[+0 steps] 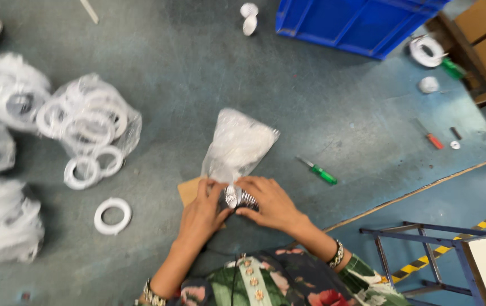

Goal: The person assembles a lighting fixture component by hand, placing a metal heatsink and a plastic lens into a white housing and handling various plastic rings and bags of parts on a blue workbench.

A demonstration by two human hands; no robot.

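Nearest us, our left hand and right hand close together on a ribbed silvery part, pinching it at the mouth of a clear plastic bag so it stays steady. The bag lies flat, cloudy white, mid-floor. Beyond lie a green screwdriver, loose white rings leftward, and a blue crate at the far edge.

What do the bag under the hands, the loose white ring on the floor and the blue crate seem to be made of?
Bag: thin clear plastic film, glossy and crinkled, its contents showing through.
White ring: probably rigid moulded plastic, matte and evenly white; the blur leaves this open.
Blue crate: hard plastic, with a smooth, slightly shiny, uniformly coloured wall.
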